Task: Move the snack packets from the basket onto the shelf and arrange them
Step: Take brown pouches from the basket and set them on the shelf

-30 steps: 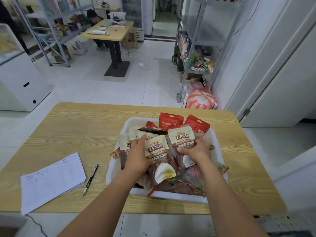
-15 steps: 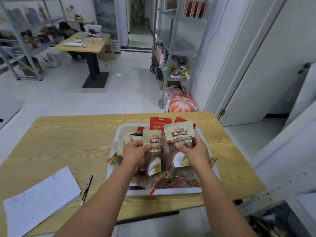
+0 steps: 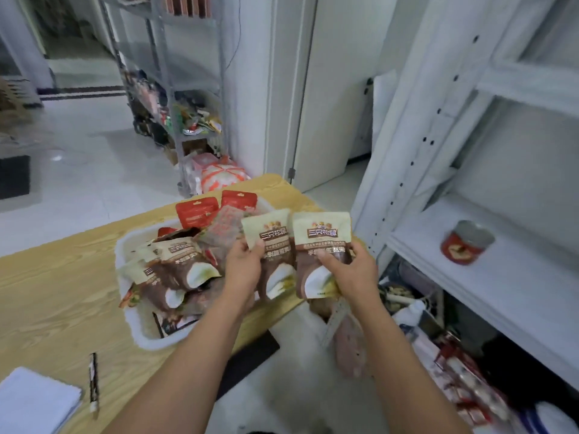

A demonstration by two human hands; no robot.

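Near left on table (image 3: 56, 277): paper (image 3: 34, 399) & pen (image 3: 93, 382), not needed here; basket (image 3: 150, 341) sits mid-table w/ packets (image 3: 175, 264) heaped in it, brown-cream ones near, red packets (image 3: 196, 211) at its far side. L hand (image 3: 244, 270) pinches one brown-cream packet (image 3: 268, 228) at its left edge, thumb on the front; R hand (image 3: 355, 275) grips a matching 2nd packet (image 3: 321, 228) round its lower half, fingers curled; both are held upright at the basket's right side, just beside each other. Shelf (image 3: 517, 292) stands to the right, white, w/ a red can (image 3: 466, 242) on the board.

Step in hand, as I judge: carrying the pair over to the shelf. To do it well: swing both right w/o slackening either grip; set them down bottom-first, fronts out, side by side, apart from the can; pouches look soft & prob. slump, so lean them on the back wall or each other; let go one hand at a time.

Writing: both fronts read "三只松鼠" in a dark band under a small logo; the line of chars below is partly covered by fingers, not legible; red packets' print & can label too blurred.
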